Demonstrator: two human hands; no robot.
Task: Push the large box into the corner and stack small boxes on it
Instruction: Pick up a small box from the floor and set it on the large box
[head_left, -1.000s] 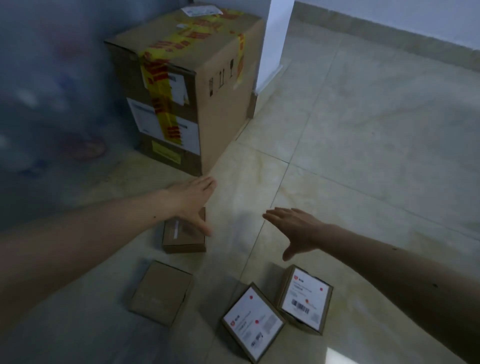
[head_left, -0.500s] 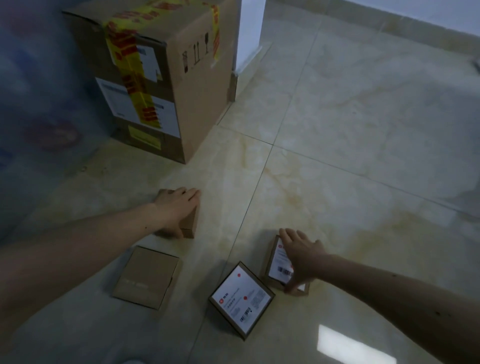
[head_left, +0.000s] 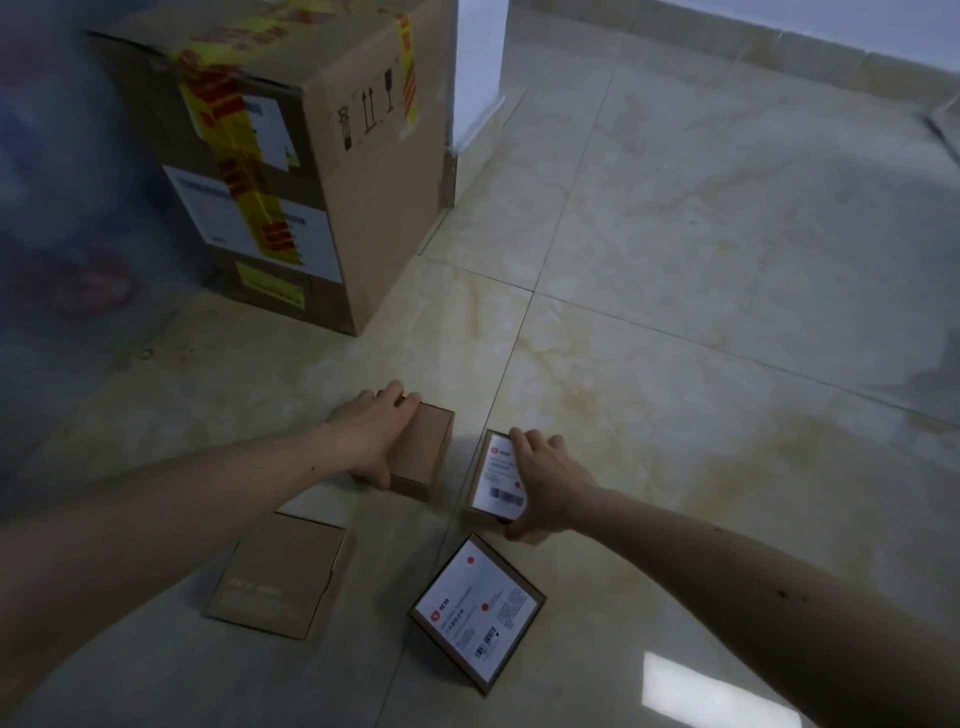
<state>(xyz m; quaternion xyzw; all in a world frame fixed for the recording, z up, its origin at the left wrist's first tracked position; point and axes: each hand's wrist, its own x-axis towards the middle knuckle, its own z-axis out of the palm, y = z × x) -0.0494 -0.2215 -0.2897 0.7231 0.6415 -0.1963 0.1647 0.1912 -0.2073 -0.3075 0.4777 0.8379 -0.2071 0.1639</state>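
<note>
Hands are both down on small boxes at once, which makes sense if you want to carry two per trip; the left hand (head_left: 371, 439) is clamped on a plain brown box (head_left: 422, 452), fingers over the far edge and thumb at the near end, so it looks ready to lift; the right hand (head_left: 545, 480) is wrapped around a labelled box (head_left: 496, 478), fingers curled over the top end and thumb tucked under the near corner, closed on it as well; the two boxes sit just beside each other on the tiled floor (head_left: 675, 364).

The large box (head_left: 311, 171) stands upright against the white wall corner (head_left: 480, 67), so I'd guess the pushing part is done and its top is the landing spot; nothing visible on it from here, though the top is mostly cut off.

Two more wait nearer the person: a flat brown box (head_left: 278, 574) and a second labelled box (head_left: 478, 610) propped at a tilt; probably the next trip.
</note>
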